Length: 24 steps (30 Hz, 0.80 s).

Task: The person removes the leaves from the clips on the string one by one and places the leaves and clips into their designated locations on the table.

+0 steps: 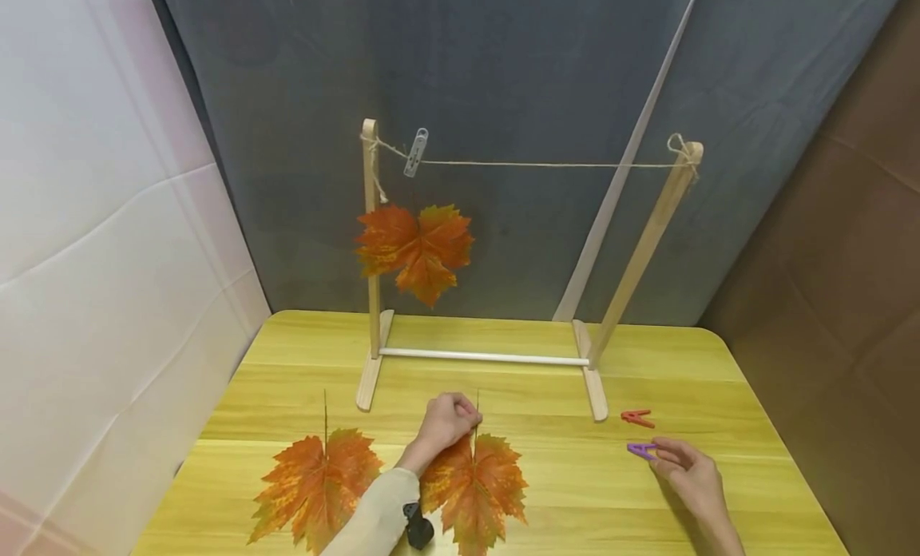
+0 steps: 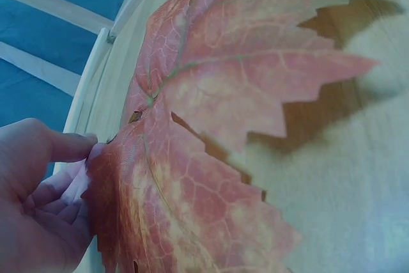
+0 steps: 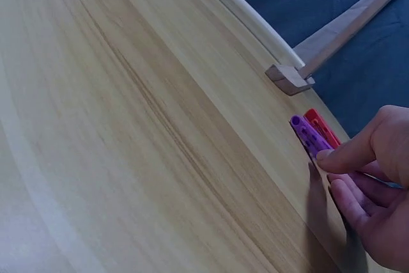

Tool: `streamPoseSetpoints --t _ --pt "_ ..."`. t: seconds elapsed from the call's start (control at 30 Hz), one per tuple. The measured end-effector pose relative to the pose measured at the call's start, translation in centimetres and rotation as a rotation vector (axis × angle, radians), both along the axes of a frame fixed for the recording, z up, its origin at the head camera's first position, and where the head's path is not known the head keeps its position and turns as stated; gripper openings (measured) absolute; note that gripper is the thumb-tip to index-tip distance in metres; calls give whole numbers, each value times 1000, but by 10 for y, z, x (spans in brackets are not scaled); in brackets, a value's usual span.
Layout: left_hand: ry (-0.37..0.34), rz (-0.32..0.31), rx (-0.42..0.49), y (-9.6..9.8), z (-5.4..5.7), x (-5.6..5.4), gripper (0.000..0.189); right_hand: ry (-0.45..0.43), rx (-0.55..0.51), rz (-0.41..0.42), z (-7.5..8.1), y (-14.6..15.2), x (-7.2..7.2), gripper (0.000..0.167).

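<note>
My left hand point(image 1: 449, 420) pinches the thin stem of an orange maple leaf point(image 1: 476, 492) that lies on the table. In the left wrist view, thumb and fingers meet at the stem beside the leaf point(image 2: 211, 113). On the right side, my right hand point(image 1: 691, 476) has thumb and fingers on the end of a purple clothespin point(image 1: 640, 450), just above or on the tabletop. Just behind it lies a red clothespin point(image 1: 636, 418). In the right wrist view the purple clothespin point(image 3: 308, 133) partly covers the red one point(image 3: 323, 127).
A wooden stand point(image 1: 640, 252) with a string point(image 1: 532, 164) between two posts is at the back. From the string, a grey clothespin point(image 1: 415, 152) hangs a maple leaf point(image 1: 417, 248). Another leaf point(image 1: 319, 484) lies left of my left arm, on the yellow wooden table point(image 1: 561, 492).
</note>
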<state>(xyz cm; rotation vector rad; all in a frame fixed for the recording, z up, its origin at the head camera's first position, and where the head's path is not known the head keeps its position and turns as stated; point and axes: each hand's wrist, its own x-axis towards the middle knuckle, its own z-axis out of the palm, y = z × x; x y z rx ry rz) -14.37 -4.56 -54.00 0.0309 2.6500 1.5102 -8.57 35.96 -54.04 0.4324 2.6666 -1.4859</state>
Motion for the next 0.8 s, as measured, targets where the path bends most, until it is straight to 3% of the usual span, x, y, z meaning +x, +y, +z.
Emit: streamPoseSetpoints --t 0.43,0.63,0.8 --pt "155 -70 -1 -9 6 -2 3 37 39 -15 1 0 0 45" --pt "185 -54 26 -17 19 -2 4 101 70 -1 10 -3 -4 42" --pt "180 -13 24 -23 36 0 5 121 93 27 24 -9 -9 42"
